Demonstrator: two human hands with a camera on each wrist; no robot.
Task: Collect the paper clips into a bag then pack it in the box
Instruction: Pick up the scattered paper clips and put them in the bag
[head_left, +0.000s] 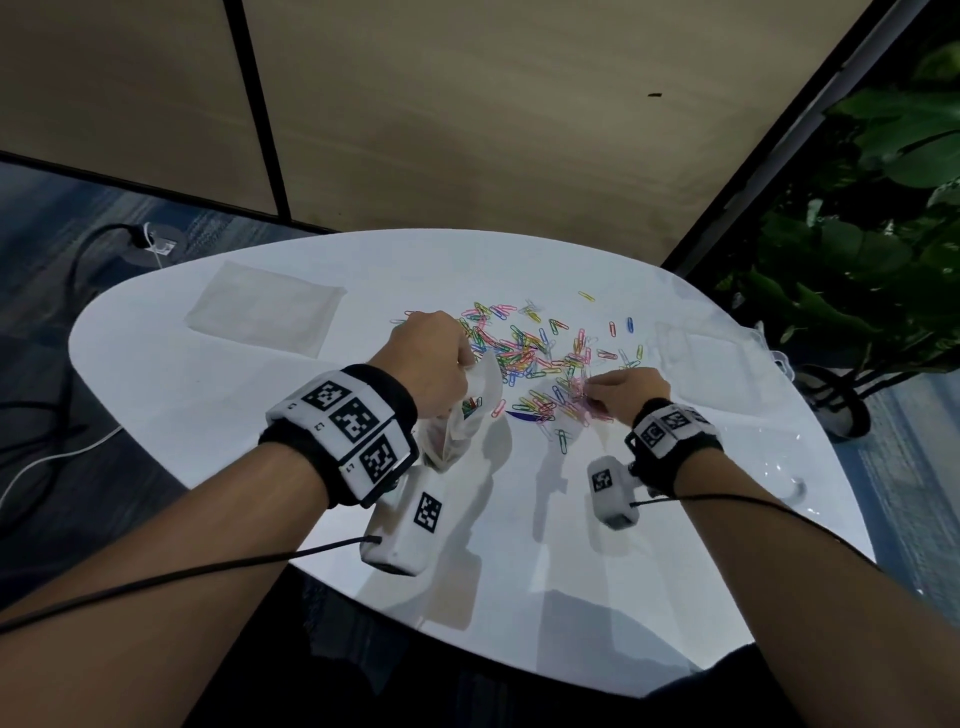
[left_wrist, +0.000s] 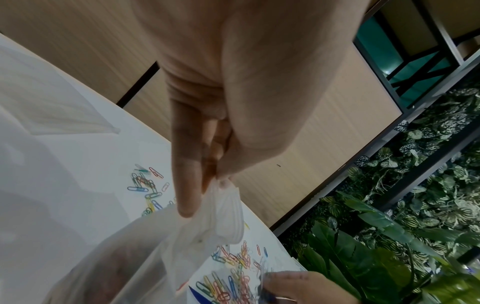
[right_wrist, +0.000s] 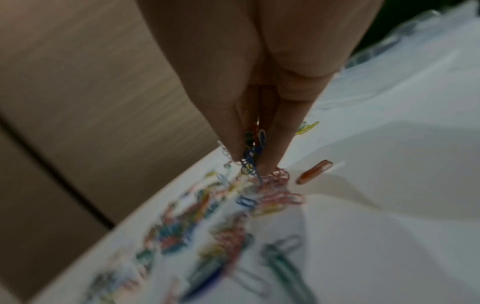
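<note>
Coloured paper clips (head_left: 540, 358) lie scattered over the middle of the white table (head_left: 218, 415). My left hand (head_left: 431, 364) pinches the rim of a clear plastic bag (head_left: 457, 421) that hangs below it with a few clips inside; the left wrist view shows the bag (left_wrist: 213, 222) held between thumb and fingers. To the right, my right hand (head_left: 623, 392) reaches into the pile, and the right wrist view shows its fingertips (right_wrist: 272, 152) pinching a bunch of clips (right_wrist: 253, 152) just above the pile. A clear plastic box (head_left: 722, 369) stands at the table's right side.
A stack of spare clear bags (head_left: 265, 309) lies flat at the table's far left. A wooden wall panel (head_left: 467, 130) rises behind the table. Leafy plants (head_left: 872, 234) crowd the right edge. Cables (head_left: 62, 415) run over the floor at left.
</note>
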